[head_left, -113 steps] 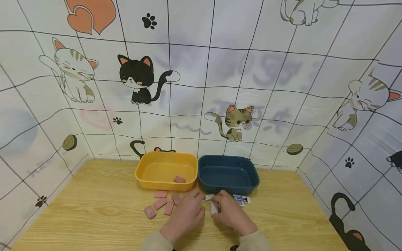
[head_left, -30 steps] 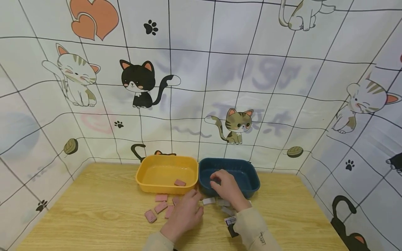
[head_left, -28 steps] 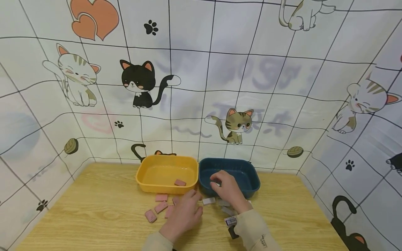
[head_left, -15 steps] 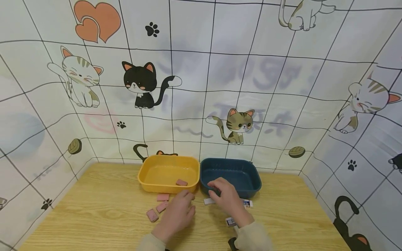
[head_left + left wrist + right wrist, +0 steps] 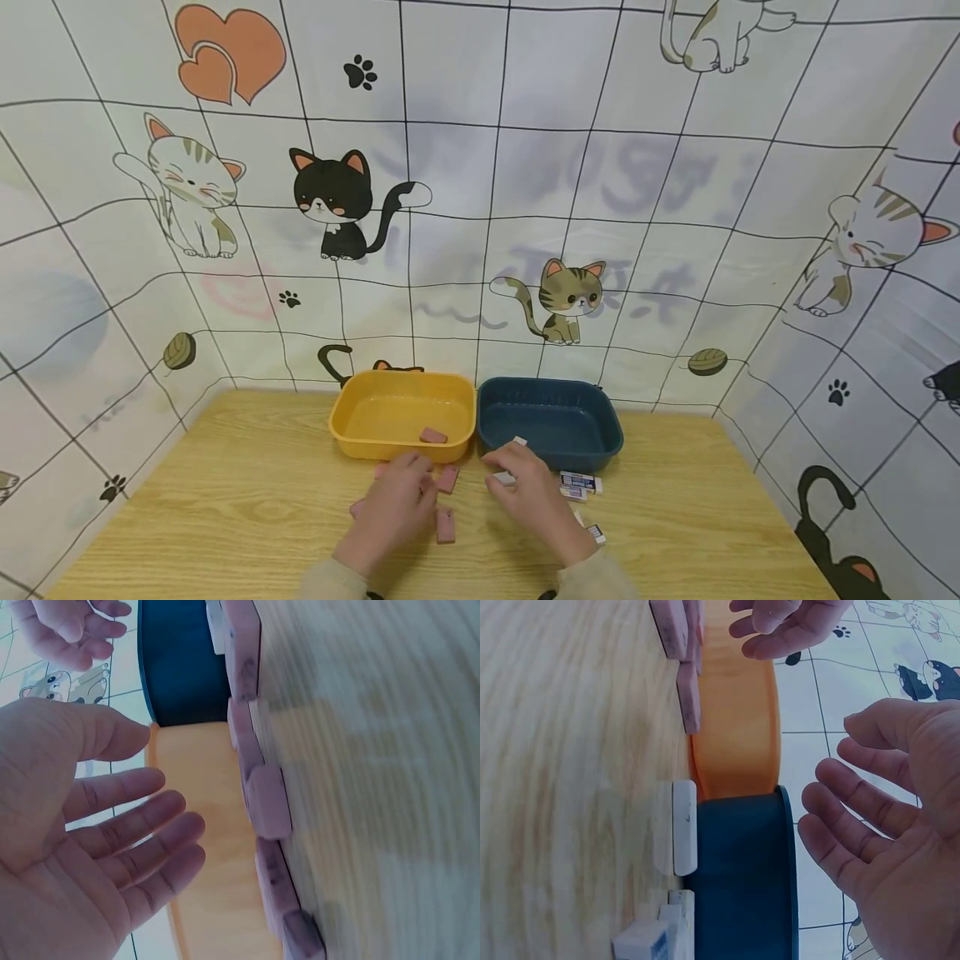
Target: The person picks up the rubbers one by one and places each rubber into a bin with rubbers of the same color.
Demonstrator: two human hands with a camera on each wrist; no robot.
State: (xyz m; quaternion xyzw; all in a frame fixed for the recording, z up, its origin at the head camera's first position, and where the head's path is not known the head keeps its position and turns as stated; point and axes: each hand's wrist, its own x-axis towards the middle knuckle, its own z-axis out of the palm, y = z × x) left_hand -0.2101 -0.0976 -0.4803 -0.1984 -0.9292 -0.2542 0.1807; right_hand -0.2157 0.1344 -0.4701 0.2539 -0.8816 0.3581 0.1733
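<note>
My left hand (image 5: 396, 500) hovers over the pink erasers in front of the yellow bin (image 5: 345, 433), fingers loosely bent and nothing in them. A pink eraser (image 5: 447, 478) lies beside its fingertips, another pink eraser (image 5: 446, 526) nearer me; others are partly hidden under the hand. My right hand (image 5: 532, 496) is held in front of the blue bin (image 5: 611, 433). Its fingers are relaxed, and the right wrist view shows nothing in them. A white eraser (image 5: 684, 829) lies on the table below that hand. One pink eraser (image 5: 433, 436) rests inside the yellow bin.
Right of my right hand lie white erasers in printed sleeves (image 5: 581, 482), with another sleeved eraser (image 5: 596, 534) nearer me. A small white piece (image 5: 520, 440) shows at the blue bin's front. Both bins stand side by side against the cat-patterned backdrop (image 5: 450, 167).
My right hand came back from over the blue bin toward me. My left hand shifted left, uncovering pink erasers on its right side.
</note>
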